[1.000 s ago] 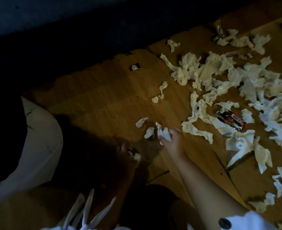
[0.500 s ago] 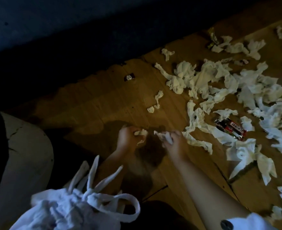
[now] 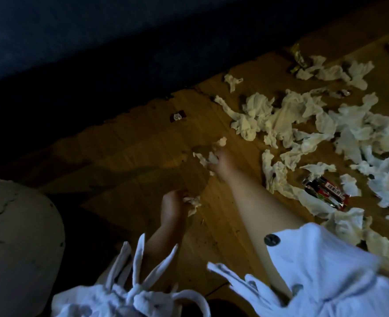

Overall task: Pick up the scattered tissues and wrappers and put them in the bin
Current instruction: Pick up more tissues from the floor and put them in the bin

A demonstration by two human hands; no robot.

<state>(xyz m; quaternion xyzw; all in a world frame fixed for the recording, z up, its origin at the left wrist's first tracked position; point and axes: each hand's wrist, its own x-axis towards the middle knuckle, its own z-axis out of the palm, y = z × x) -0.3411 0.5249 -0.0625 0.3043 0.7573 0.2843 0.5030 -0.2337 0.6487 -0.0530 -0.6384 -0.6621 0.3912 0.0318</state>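
Crumpled white tissues (image 3: 308, 124) lie scattered over the wooden floor (image 3: 143, 143), thickest on the right. My right hand (image 3: 223, 162) reaches forward and grips several tissue scraps (image 3: 206, 159); a small tissue piece (image 3: 221, 141) lies just beyond its fingers. My left hand (image 3: 173, 204), nearer to me, holds a tissue wad (image 3: 193, 202). A red and black wrapper (image 3: 326, 193) lies to the right among the tissues. A small dark wrapper (image 3: 177, 116) sits alone near the floor's dark far edge. The pale bin (image 3: 17, 236) stands at the lower left.
A yellowish wrapper (image 3: 298, 59) lies at the back right. A dark blue wall or furniture (image 3: 97, 42) borders the floor at the top. My white sleeve (image 3: 314, 271) and knotted white garment (image 3: 131, 291) fill the bottom of the view.
My right hand has reached farther forward and left to the small tissue pieces and gathered more scraps. My left hand has drawn back toward me with its tissue wad.
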